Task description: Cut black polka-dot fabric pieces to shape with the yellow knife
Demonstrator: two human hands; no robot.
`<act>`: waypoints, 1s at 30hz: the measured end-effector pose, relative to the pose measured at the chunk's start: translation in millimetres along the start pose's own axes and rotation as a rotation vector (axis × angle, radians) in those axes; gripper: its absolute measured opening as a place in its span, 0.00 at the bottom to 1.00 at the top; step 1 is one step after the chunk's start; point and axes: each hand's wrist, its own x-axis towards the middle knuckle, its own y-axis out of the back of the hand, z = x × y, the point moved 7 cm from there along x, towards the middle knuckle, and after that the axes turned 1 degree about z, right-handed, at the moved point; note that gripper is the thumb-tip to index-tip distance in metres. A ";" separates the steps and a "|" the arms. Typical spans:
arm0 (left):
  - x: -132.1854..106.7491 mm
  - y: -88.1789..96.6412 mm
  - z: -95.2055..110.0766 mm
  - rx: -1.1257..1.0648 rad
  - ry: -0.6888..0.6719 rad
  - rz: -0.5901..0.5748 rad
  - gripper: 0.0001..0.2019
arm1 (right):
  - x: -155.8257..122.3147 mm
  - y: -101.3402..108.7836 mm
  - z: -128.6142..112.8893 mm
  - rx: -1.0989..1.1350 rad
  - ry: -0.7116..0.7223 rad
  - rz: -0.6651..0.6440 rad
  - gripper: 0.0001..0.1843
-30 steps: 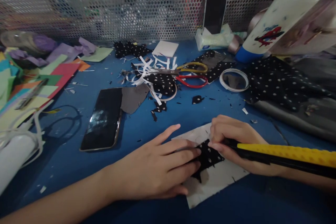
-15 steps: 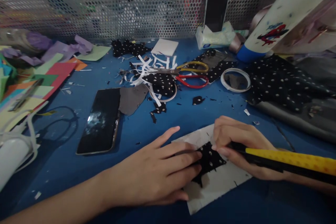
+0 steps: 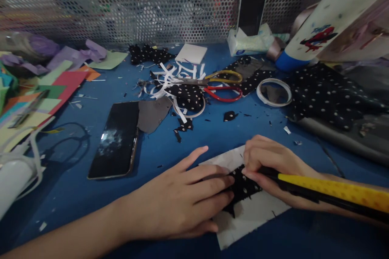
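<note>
A white card (image 3: 252,216) lies at an angle on the blue table before me, with a small piece of black white-dotted fabric (image 3: 243,186) on it. My left hand (image 3: 194,198) is spread flat, palm down, its fingertips pressing the fabric's left part onto the card. My right hand (image 3: 273,166) is closed around a long tool with a yellow-and-black handle (image 3: 328,190). The tool's tip is hidden by the fingers, which are at the fabric's upper right edge. The handle slants back toward the right.
A phone (image 3: 115,141) lies left of the card. Beyond are scissors (image 3: 223,94), white paper strips (image 3: 165,85), and a tape ring (image 3: 274,92). Dotted fabric (image 3: 331,93) and a bottle (image 3: 331,20) stand right; coloured papers (image 3: 63,89) lie left. A phone (image 3: 253,4) leans against perforated metal.
My right hand has moved slightly left along the fabric's upper edge, taking the yellow-and-black tool with it. My left hand stays in place on the fabric.
</note>
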 end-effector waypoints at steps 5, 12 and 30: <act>0.3 0.7 -0.5 0.012 -0.015 -0.036 0.18 | 0.0 -0.5 -8.7 -0.083 0.104 0.048 0.10; 1.9 -1.3 -0.4 0.035 -0.018 -0.068 0.18 | -4.6 6.3 16.9 0.262 -0.279 0.073 0.14; 0.1 -0.5 0.5 0.028 -0.015 -0.060 0.19 | -2.6 5.0 12.9 0.252 -0.195 0.091 0.10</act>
